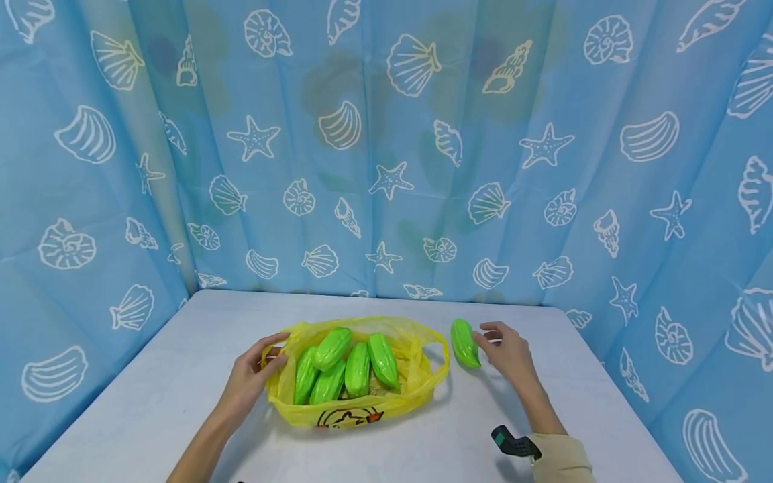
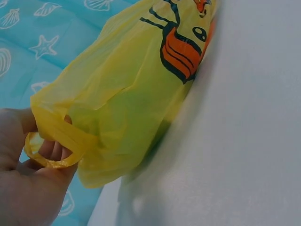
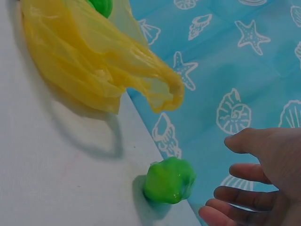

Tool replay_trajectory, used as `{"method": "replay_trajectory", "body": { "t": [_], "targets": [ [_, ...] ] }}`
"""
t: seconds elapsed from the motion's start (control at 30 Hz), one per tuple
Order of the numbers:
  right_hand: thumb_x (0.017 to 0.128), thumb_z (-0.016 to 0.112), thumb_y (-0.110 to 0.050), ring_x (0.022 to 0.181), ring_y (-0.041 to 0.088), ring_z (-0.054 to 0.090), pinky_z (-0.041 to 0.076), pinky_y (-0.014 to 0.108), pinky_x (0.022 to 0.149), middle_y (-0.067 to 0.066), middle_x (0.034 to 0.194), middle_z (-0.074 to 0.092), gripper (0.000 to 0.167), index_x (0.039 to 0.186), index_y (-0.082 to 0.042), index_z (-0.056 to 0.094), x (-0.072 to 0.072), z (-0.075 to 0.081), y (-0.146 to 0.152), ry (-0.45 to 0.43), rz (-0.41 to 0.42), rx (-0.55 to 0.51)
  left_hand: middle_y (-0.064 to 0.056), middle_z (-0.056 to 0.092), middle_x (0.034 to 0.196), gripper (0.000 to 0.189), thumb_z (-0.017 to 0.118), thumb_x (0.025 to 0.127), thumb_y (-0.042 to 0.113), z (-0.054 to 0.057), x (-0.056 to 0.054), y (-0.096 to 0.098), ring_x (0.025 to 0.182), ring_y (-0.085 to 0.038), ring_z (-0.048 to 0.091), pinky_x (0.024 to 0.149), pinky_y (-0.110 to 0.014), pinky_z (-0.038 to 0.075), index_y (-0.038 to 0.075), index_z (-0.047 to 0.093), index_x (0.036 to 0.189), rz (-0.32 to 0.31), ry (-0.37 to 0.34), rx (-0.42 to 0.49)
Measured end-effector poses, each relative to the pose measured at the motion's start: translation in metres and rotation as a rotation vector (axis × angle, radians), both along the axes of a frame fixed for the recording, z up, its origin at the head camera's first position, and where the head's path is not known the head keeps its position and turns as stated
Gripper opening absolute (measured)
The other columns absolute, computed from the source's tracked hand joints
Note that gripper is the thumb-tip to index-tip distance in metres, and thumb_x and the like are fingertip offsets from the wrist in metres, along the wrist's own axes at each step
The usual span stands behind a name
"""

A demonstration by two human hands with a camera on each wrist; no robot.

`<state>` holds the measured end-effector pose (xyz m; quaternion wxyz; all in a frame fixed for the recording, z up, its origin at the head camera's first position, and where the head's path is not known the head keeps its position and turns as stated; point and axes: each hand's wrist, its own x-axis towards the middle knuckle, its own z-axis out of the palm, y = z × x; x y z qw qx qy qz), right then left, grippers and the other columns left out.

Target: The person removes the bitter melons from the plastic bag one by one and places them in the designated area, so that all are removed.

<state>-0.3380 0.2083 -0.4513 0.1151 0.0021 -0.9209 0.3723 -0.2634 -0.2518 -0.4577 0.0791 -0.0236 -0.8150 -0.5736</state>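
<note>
A yellow plastic bag (image 1: 410, 399) lies with its mouth open on the table, several glossy green ridged gourd-like pieces (image 1: 357, 370) inside it. My left hand (image 1: 253, 372) holds the bag's left side; in the left wrist view, the fingers (image 2: 56, 149) pass behind the handle loop (image 2: 51, 162). To the right of the bag, a single green ridged piece (image 1: 464, 343) with a pointed end lies on the tabletop. Close at its right side is my right hand (image 1: 507, 352), and the right wrist view shows those fingers (image 3: 249, 197) spread, holding nothing.
A white table (image 1: 229, 315) carries everything, with a blue shell-patterned curtain (image 1: 386, 154) behind and at both sides. The bag's right handle (image 3: 176, 92) sticks up toward the lone piece. A black strap-like device (image 1: 513, 443) sits by my right cuff.
</note>
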Motion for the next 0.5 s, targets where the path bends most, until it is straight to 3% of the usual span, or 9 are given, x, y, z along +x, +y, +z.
{"method": "replay_trajectory", "body": {
  "t": [0.23,0.37,0.5],
  "targets": [
    [0.095,0.061,-0.039,0.110,0.037,0.064,0.058,0.043,0.084,0.021,0.125,0.064,0.047,0.130,-0.007,0.059,0.001,0.009,-0.003,0.017,-0.005,0.011,-0.012,0.059,0.123,0.048,0.067,0.093,0.031,0.002,-0.001,-0.003,0.098,-0.015,0.055,0.077,-0.020,0.049,0.025,0.054,0.138,-0.025,-0.017,-0.005],
    [0.095,0.061,-0.037,0.109,0.036,0.064,0.060,0.039,0.079,0.021,0.124,0.064,0.045,0.130,-0.008,0.059,0.002,0.011,-0.004,0.019,-0.006,-0.001,-0.008,0.056,0.135,0.040,0.062,0.096,0.025,0.000,-0.001,-0.005,0.103,-0.012,0.051,0.078,-0.018,0.048,0.021,0.059,0.136,-0.042,0.002,-0.008],
    [0.096,0.061,-0.036,0.108,0.035,0.063,0.060,0.037,0.077,0.021,0.125,0.063,0.044,0.130,-0.008,0.058,0.003,0.014,-0.005,0.018,-0.005,-0.005,-0.011,0.057,0.134,0.032,0.056,0.099,0.013,0.000,-0.002,-0.005,0.100,-0.004,0.050,0.076,-0.016,0.048,0.016,0.065,0.129,-0.044,-0.021,0.020]
  ]
}}
